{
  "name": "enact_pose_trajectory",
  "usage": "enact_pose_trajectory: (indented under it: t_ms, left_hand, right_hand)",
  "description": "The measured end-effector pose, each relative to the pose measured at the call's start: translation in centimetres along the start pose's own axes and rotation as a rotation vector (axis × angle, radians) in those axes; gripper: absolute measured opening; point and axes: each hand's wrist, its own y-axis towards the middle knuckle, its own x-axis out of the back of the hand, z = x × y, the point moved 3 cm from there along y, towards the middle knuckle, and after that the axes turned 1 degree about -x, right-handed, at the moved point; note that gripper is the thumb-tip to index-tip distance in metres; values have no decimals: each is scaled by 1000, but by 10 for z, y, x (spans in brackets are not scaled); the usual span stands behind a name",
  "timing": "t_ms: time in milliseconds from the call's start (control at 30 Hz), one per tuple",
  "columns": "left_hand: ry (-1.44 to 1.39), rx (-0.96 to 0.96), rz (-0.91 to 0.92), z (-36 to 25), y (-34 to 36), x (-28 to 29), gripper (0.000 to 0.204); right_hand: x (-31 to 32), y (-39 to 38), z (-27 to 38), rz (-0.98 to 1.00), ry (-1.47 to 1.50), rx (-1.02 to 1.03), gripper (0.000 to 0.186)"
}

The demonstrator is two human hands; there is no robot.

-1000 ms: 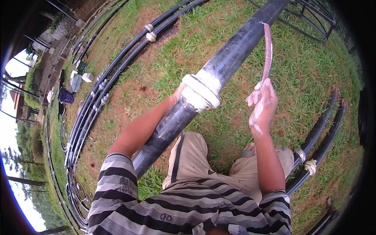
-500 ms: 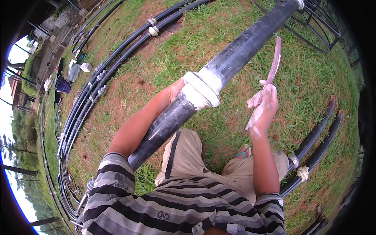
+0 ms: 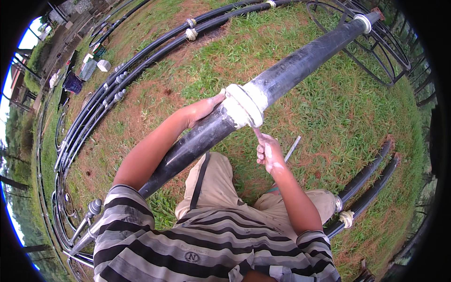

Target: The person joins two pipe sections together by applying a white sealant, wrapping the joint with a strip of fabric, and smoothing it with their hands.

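Note:
A long black pipe (image 3: 206, 143) slants across in front of me, with a white coated collar (image 3: 244, 104) around its middle and white smears on both sides of it. My left hand (image 3: 205, 107) lies against the pipe's far left side, its fingertips at the collar's edge and its fingers stretched out. Just below the collar, my right hand (image 3: 269, 152), smeared white, is closed in a pinch. A short bit of pinkish strip (image 3: 256, 133) shows between that hand and the collar's underside; its remaining length is hidden behind the collar.
A pale rod (image 3: 292, 148) lies on the grass behind my right hand. Black pipes with fittings (image 3: 115, 84) curve along the left, and two more pipes (image 3: 366, 188) lie at right. A black metal frame (image 3: 376, 56) stands at the pipe's far end. A dark bucket (image 3: 73, 83) sits at far left.
My right hand has moved left, bringing the pinkish strip from out over the grass to the collar's underside. The left hand stays by the collar, now showing more on the pipe.

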Motion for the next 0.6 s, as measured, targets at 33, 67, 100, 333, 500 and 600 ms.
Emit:
enact_pose_trajectory:
  t_ms: [33, 67, 100, 333, 500, 600]
  left_hand:
    - [337, -112, -101, -3, -16, 6, 60]
    - [656, -236, -194, -4, -32, 10, 59]
    - [899, -518, -368, -3, -53, 4, 46]
    - [475, -831, -382, 118, -110, -67, 20]
    - [-476, -445, -309, 163, 25, -58, 41]
    - [-976, -480, -172, 136, 60, -76, 46]
  right_hand:
    - [-13, -3, -10, 106, -72, -108, 35]
    - [-20, -8, -16, 123, -201, -67, 36]
    - [-27, -11, -19, 136, -328, -28, 38]
    - [-84, -60, 33, 237, -44, 252, 39]
    - [-85, -70, 38, 204, 180, 150, 35]
    - [-90, -73, 41, 112, 139, 148, 25]
